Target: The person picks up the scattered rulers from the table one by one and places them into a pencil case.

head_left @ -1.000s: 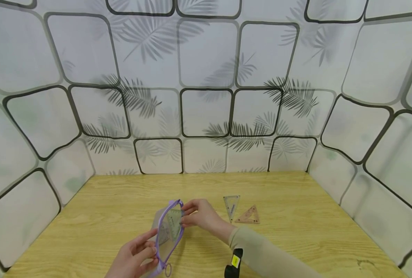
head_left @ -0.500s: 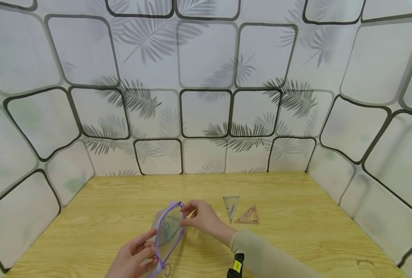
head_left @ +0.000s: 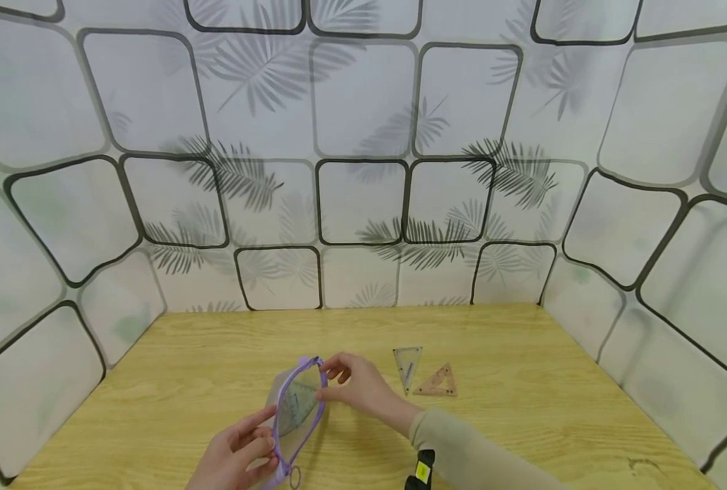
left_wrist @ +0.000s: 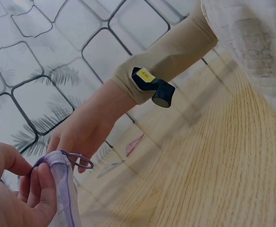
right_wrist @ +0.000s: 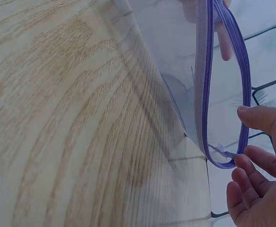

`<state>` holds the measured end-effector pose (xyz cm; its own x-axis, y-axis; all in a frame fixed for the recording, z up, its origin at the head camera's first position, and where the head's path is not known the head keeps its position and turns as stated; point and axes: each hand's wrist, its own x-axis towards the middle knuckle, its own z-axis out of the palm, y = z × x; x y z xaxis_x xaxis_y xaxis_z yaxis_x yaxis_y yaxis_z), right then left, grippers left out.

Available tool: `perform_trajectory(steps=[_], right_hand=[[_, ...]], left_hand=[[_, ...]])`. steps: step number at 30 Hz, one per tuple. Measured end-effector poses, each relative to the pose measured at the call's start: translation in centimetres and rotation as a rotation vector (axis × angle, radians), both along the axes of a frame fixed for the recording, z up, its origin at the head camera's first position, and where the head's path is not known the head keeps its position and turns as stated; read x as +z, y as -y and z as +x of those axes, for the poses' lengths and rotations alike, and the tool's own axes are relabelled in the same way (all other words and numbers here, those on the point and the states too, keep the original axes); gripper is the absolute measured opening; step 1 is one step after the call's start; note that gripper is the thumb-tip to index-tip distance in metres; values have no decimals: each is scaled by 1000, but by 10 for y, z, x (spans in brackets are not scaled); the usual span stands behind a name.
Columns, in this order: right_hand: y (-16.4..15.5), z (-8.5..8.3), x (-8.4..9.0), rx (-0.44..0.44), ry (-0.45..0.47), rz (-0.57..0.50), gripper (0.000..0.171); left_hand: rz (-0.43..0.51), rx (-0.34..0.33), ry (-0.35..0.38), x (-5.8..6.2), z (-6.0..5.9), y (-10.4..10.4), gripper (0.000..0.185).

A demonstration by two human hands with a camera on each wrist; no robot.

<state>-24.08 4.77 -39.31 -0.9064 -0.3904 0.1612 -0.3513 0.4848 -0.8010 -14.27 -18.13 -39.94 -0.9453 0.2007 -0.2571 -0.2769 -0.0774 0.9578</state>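
A clear pouch (head_left: 295, 416) with a purple zipper (right_wrist: 208, 85) stands open on the wooden table (head_left: 523, 415). A greenish set square (head_left: 301, 401) lies inside it. My left hand (head_left: 264, 444) grips the pouch's near end beside the zipper ring (left_wrist: 82, 161). At the far end of the opening, my right hand (head_left: 331, 385) pinches the zipper rim between thumb and fingers (right_wrist: 256, 163). To the right of that hand, a clear set square (head_left: 408, 364) and a pink set square (head_left: 439, 382) lie flat on the table.
Panels printed with leaves (head_left: 363, 197) wall in the table at the back and both sides. A black device with a yellow label (head_left: 421, 471) is strapped on my right sleeve (head_left: 474, 456).
The greenish set square has dropped from the pouch's mouth down inside it. My right hand has let go of it and now holds the rim. The left hand has stayed put.
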Motion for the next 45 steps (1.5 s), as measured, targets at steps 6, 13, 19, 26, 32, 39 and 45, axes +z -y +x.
perform_trajectory(steps=[6,13,19,26,32,39,45], right_hand=[[-5,-1,2,-4,-16,-6,43],[-10,-3,1,-20,-39,0,45],[-15,-5,1,-30,-41,4,40],[-23,-7,1,-36,-36,-5,38],[-30,-6,0,-41,-63,-16,38],[-37,-7,0,-51,-68,-9,40],[-46,-7,-1,-52,-66,-6,41]], left_hand=[[-7,19,10,2,-1,-2,72],[5,23,22,2,0,-2,72],[13,22,23,3,0,-2,73],[9,21,25,4,0,-2,72],[11,20,29,4,0,-2,73],[11,27,30,5,1,-2,72],[19,15,31,6,1,-2,72]])
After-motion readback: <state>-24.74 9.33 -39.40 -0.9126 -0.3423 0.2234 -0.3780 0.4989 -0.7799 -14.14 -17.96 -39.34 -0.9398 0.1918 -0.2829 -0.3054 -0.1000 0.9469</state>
